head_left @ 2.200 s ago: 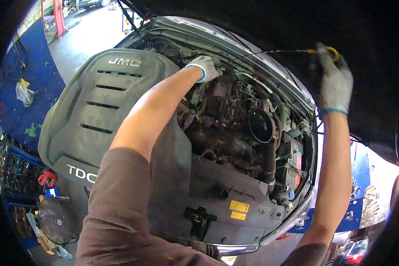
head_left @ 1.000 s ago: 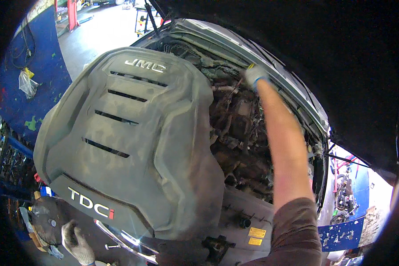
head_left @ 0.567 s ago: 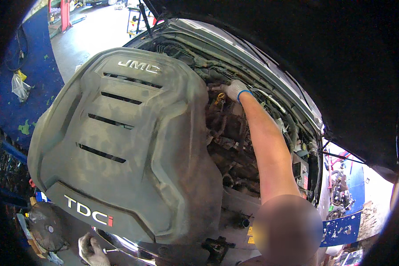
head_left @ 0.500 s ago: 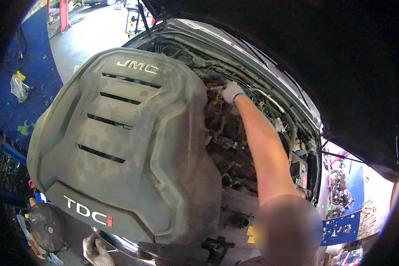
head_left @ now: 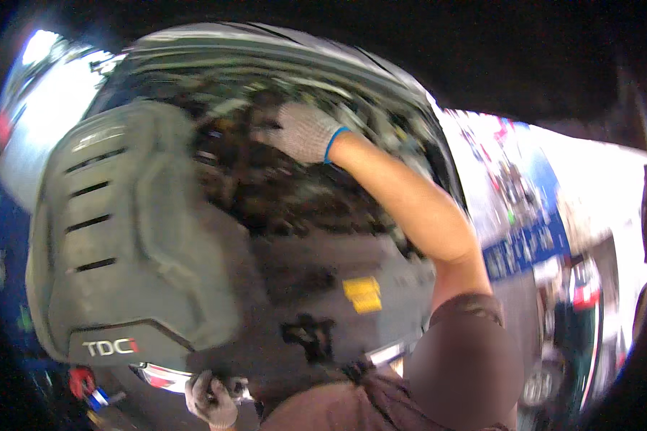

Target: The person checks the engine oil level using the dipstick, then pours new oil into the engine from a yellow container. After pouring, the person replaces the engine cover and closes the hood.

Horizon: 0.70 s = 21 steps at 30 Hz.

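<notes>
Head view shows the grey engine cover (head_left: 126, 237) over the left side of your engine bay (head_left: 194, 61), its lower end near the front left corner; whether it is fastened or loose cannot be told. Beside it the engine (head_left: 295, 190) lies exposed, so getting access looks done. Your gloved right hand (head_left: 305, 133) is in among the parts toward the rear edge, fingers bent and partly spread; blur hides any grip, but your work there looks unfinished. Your left hand (head_left: 212, 401) is low by the front edge, beside the shiny trim (head_left: 164, 378), fingers half curled; you may hold something, but it cannot be made out. The cover does not sit over the exposed part.
</notes>
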Each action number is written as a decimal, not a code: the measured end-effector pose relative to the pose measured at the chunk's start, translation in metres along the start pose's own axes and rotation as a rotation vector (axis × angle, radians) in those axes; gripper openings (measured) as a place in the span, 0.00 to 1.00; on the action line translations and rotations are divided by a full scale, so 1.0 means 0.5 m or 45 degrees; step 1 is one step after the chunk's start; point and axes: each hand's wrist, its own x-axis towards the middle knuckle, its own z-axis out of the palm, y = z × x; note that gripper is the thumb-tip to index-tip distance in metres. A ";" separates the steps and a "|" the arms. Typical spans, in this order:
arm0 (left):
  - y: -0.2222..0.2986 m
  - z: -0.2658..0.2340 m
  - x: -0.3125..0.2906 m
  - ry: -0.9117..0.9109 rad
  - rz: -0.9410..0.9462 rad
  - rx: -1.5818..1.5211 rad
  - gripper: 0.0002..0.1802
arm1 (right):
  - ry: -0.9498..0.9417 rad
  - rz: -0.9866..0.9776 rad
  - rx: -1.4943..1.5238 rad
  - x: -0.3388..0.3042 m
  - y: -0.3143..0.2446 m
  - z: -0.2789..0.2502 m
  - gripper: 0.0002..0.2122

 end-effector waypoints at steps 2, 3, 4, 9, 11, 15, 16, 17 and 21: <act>0.032 0.015 -0.005 -0.137 0.123 -0.071 0.10 | 0.061 0.013 -0.067 -0.250 -0.020 -0.085 0.22; 0.052 0.023 -0.003 -0.217 0.202 -0.140 0.09 | 0.216 -0.065 -0.113 -0.380 -0.025 -0.118 0.21; 0.074 0.035 -0.006 -0.292 0.236 -0.183 0.09 | 0.353 -0.348 -0.304 -0.511 -0.025 -0.143 0.19; 0.224 0.122 -0.040 -0.824 0.446 -0.396 0.13 | 1.077 1.383 0.946 -1.178 -0.080 -0.015 0.19; 0.281 0.176 -0.079 -0.986 0.599 -0.376 0.13 | 1.548 1.840 1.029 -1.414 -0.106 0.138 0.17; 0.363 0.285 -0.160 -1.118 0.534 -0.337 0.11 | 1.929 2.560 1.214 -1.779 -0.205 0.526 0.08; 0.372 0.309 -0.177 -1.089 0.610 -0.268 0.12 | 1.884 2.593 1.157 -1.837 -0.243 0.635 0.07; 0.377 0.336 -0.191 -1.015 0.782 -0.207 0.10 | 1.793 2.628 1.143 -1.885 -0.287 0.740 0.08; 0.363 0.368 -0.218 -0.723 0.935 0.017 0.10 | 0.489 3.257 0.778 -1.994 -0.391 1.111 0.23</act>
